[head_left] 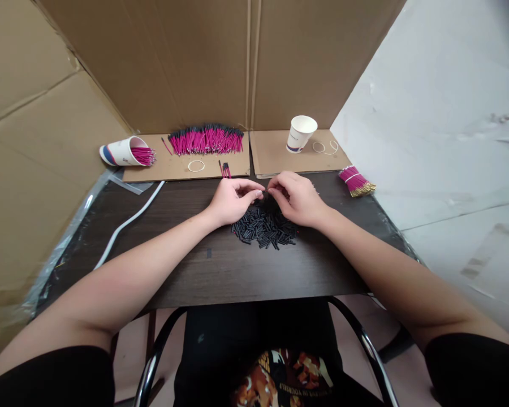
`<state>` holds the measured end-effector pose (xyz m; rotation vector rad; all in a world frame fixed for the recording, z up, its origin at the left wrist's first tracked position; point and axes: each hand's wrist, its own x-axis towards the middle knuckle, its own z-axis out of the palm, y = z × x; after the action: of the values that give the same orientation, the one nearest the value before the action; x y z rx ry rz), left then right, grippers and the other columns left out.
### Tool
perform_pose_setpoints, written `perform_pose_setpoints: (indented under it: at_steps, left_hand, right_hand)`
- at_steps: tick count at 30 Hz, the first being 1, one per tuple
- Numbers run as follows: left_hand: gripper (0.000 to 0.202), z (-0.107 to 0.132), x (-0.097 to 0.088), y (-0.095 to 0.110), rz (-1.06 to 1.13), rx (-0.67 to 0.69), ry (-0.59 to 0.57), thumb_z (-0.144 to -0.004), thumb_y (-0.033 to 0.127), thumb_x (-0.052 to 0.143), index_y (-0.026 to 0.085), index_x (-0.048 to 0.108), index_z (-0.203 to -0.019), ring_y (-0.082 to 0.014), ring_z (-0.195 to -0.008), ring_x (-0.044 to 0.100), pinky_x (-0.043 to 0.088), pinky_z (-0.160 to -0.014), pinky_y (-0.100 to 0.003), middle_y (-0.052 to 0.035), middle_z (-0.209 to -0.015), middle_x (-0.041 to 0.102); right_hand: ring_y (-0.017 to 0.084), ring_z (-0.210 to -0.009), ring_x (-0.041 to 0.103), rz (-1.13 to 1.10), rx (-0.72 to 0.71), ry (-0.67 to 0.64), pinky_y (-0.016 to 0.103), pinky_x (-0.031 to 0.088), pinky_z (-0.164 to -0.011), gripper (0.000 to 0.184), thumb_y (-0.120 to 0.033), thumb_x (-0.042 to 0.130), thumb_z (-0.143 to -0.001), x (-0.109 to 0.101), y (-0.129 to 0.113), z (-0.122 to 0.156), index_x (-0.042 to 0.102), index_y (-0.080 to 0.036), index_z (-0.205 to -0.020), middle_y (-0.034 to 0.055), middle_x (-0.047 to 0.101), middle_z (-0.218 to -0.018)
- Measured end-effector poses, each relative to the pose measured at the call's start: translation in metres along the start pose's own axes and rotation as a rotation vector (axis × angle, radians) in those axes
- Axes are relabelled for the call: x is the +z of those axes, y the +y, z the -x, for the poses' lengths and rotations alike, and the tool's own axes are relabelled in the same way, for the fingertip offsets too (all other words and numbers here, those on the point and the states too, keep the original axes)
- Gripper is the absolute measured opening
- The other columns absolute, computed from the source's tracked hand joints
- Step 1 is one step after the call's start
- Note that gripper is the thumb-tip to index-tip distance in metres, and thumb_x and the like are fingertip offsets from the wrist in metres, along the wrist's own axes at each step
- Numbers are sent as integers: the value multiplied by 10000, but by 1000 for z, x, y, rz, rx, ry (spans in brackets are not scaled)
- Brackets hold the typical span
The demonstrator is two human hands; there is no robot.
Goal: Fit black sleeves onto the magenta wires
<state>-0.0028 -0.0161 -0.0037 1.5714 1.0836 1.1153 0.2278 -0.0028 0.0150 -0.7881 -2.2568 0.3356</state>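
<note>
My left hand [234, 201] and my right hand [297, 199] meet over the far side of a pile of short black tubes [265, 227]. The thumb and fingers of each are pinched together, the tips nearly touching. Whatever lies between the fingertips is too small to make out. Just beyond my left hand, a few magenta wires with black ends [225, 169] lie on the cardboard edge. Farther back spreads a wide row of magenta wires with black tube ends [206, 139].
A paper cup [121, 152] lies tipped at left, spilling magenta wires. Another cup [300, 134] stands upright at right, beside rubber bands [326, 148]. A banded wire bundle [357, 181] sits at the table's right edge. Cardboard panels [186, 62] wall the back; a white cable [129, 223] runs left.
</note>
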Motion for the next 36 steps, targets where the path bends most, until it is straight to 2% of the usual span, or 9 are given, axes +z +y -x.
perform_pose_setpoints:
  at_steps: [14,18,21,23,29,33,36]
  left_hand:
    - [220,0,-2,6,14,-26,-16,-891,299,835,137,871,-1036,-170,-726,737,658,-754,-353,-118,-923,863]
    - [297,1,-4,11,83,-47,-28,-888,286,815,109,852,-1124,-175,-740,750,643,-748,-345,-135,-944,866]
    - [318,1,-5,12,115,-52,-31,-858,267,825,104,845,-1130,-177,-743,753,633,-737,-341,-140,-960,869]
    - [300,1,-5,12,103,-45,-29,-844,266,842,110,850,-1101,-180,-749,758,636,-748,-345,-139,-968,871]
    - [260,3,-3,13,29,35,-9,-865,366,883,152,877,-1012,-207,-819,790,664,-825,-378,-123,-995,876]
    - [256,6,-3,16,-38,57,-24,-870,414,895,180,895,-972,-219,-826,795,659,-822,-375,-102,-969,879]
    - [224,8,-3,18,-67,61,-63,-888,403,877,188,902,-945,-216,-793,793,649,-789,-360,-92,-922,874]
  right_hand:
    - [232,-854,567,11,-20,6,388,465,-795,100,-185,571,-1077,0,-1,0,605,-228,-993,61,642,-915]
    - [259,-934,585,-4,-24,92,421,487,-847,107,-206,578,-1084,-2,-5,-2,630,-224,-992,81,621,-968]
    - [255,-918,579,-27,51,167,425,483,-840,109,-254,612,-1079,-5,-8,-3,658,-224,-985,73,599,-961]
    - [233,-857,567,-68,115,171,405,470,-806,128,-295,626,-1082,-5,-9,-3,666,-225,-983,48,604,-896]
    - [177,-712,565,-383,360,82,352,456,-687,261,-476,660,-1081,2,-10,-1,672,-223,-1017,17,676,-811]
    - [174,-731,615,-587,423,21,362,509,-743,339,-557,685,-1055,4,-11,-3,643,-225,-998,13,693,-782]
    - [163,-718,607,-685,447,-21,351,504,-715,375,-590,719,-1022,4,-12,-5,631,-226,-1010,13,698,-793]
